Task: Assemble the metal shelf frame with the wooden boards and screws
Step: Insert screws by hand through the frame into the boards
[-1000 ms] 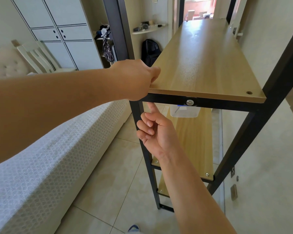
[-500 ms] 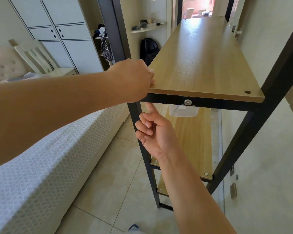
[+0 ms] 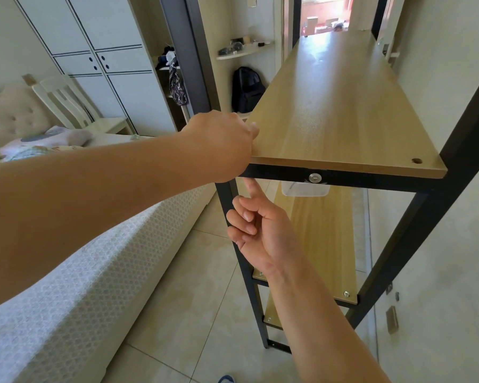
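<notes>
A long wooden board (image 3: 335, 111) lies on the top rail of the black metal shelf frame (image 3: 393, 252). My left hand (image 3: 221, 145) grips the board's near left corner, fingers curled over the edge. Just below that corner, my right hand (image 3: 257, 230) is palm up under the black crossbar (image 3: 371, 179), index finger pointing up and touching the bar's underside, the other fingers curled. Whether it holds a small part is hidden. A silver bolt head (image 3: 315, 177) sits in the crossbar's front. An empty screw hole (image 3: 416, 161) shows at the board's near right corner. Lower boards (image 3: 321, 239) carry screws.
A bed with a white patterned mattress (image 3: 67, 286) runs along the left, close to the frame. A clear plastic box (image 3: 304, 189) sits on the shelf under the crossbar. The wall is tight on the right. A white chair (image 3: 67, 103), wardrobe and black backpack (image 3: 246, 89) stand behind.
Both hands have held nearly the same place; the right index finger has stretched a little higher against the crossbar. The view has shifted slightly.
</notes>
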